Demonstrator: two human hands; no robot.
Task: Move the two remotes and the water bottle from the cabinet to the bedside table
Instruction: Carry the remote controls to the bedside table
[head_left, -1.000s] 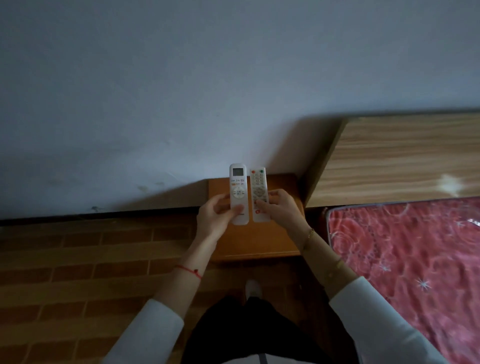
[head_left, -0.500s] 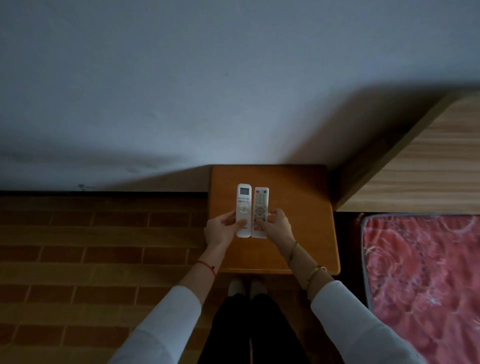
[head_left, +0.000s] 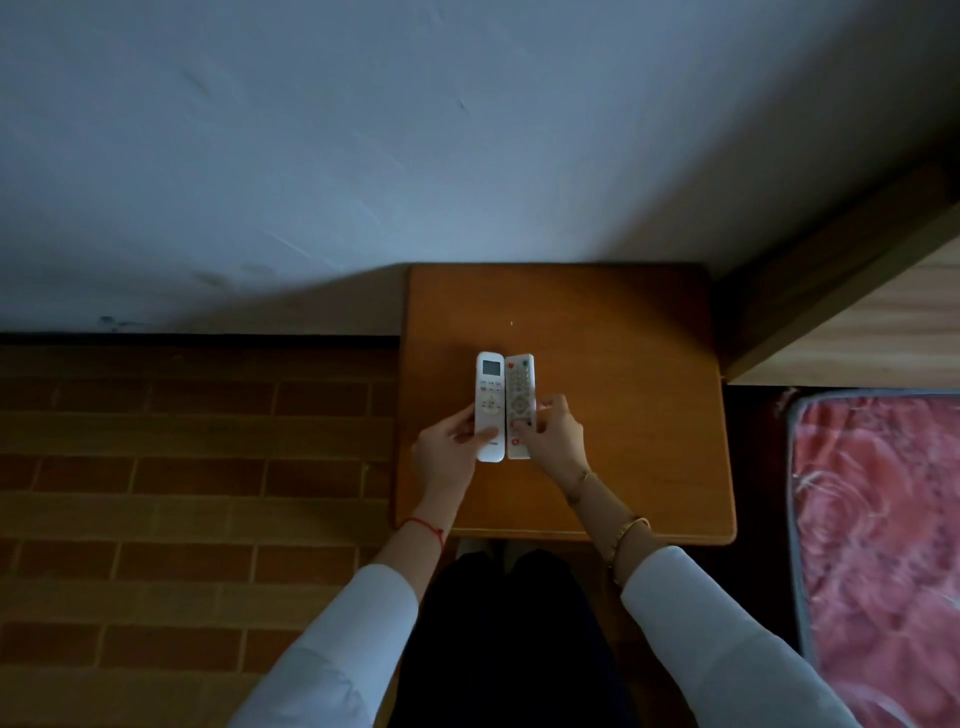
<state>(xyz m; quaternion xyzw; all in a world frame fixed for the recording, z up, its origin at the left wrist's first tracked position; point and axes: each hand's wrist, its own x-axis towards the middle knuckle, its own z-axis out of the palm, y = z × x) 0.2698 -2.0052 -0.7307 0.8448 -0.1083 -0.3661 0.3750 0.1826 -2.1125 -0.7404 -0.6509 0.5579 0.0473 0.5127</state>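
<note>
Two white remotes lie side by side, lengthwise, over the middle of the orange-brown bedside table (head_left: 623, 364). The left one, a remote with a small screen (head_left: 490, 395), is gripped at its lower end by my left hand (head_left: 449, 452). The right one, a remote with many buttons (head_left: 519, 395), is held at its lower half by my right hand (head_left: 556, 434). Both remotes touch each other along their long sides. Whether they rest on the tabletop or hover just above it I cannot tell. No water bottle or cabinet is in view.
A pale wall (head_left: 415, 130) stands behind the table. A wooden headboard (head_left: 883, 312) and a bed with a red patterned cover (head_left: 883, 519) are to the right. Brick-patterned floor (head_left: 182, 467) lies to the left. My dark trousers and shoes are below the table's front edge.
Both hands have carried the remotes down and forward over the table. The view has tilted down, so the tabletop now appears larger and nearer.
</note>
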